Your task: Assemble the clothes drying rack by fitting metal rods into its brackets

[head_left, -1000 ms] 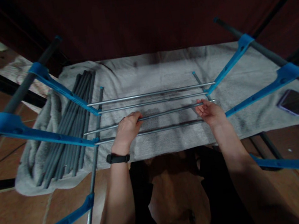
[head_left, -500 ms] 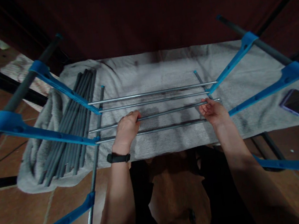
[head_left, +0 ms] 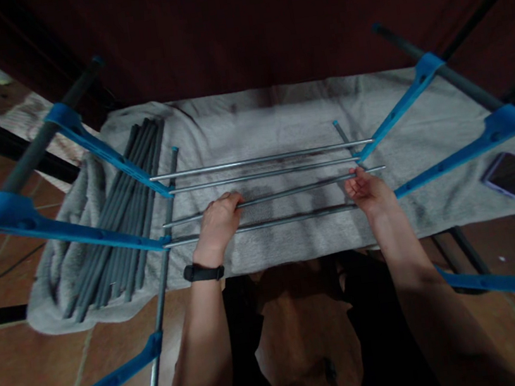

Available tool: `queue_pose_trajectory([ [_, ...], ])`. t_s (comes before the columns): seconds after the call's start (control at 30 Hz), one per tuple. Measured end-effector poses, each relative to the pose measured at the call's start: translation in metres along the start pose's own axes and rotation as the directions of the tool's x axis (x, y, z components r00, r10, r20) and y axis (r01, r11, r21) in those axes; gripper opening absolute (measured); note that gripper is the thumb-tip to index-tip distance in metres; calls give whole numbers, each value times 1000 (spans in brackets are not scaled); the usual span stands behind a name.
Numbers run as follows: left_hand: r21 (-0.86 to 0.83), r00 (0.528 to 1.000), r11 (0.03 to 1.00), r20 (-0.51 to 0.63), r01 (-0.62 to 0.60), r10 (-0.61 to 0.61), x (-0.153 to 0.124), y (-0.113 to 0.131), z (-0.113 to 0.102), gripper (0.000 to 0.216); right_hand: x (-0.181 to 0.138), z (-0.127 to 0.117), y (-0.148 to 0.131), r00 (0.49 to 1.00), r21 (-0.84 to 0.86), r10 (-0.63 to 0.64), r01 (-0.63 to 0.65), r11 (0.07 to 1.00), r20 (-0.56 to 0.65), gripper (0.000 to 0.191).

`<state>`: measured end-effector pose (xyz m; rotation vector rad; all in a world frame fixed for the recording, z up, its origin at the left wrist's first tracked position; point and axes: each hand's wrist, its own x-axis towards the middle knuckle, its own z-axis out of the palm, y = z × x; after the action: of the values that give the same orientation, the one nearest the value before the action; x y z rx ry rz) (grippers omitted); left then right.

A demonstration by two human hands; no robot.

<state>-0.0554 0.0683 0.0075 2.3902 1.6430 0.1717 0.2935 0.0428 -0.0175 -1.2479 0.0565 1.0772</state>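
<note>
slanted metal rod point(head_left: 295, 190) grasped by left hand point(head_left: 220, 220) near picture centre, pinched by right hand point(head_left: 366, 190) further right; grey tubes point(head_left: 119, 203) bunched at picture left

The metal rod point(head_left: 295, 191) lies farther toward the right of the frame: its left end draws in above the blue bracket's point(head_left: 90, 232) tip, its right end sticking out farther. The right hand point(head_left: 370, 191) sits slightly farther right.
</note>
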Motion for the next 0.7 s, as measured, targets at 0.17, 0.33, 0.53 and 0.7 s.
queue_pose_trajectory([
  [0.17,10,1000,1000,-10,28,-28,-1,-2,0,24,0,0,-3,1000,-5,-9,9,1000,-19,19],
  [0.33,-10,999,1000,-27,25,-25,-1,-4,2,23,-3,2,-4,999,4,6,-6,1000,-44,21],
  [0.53,-3,999,1000,-10,31,-31,-1,-2,0,18,-4,1,-5,1000,-12,27,-27,1000,5,20],
  [0.7,-10,1000,1000,-14,14,-14,-2,0,-2,18,-5,0,-2,998,-38,44,-42,998,48,21],
])
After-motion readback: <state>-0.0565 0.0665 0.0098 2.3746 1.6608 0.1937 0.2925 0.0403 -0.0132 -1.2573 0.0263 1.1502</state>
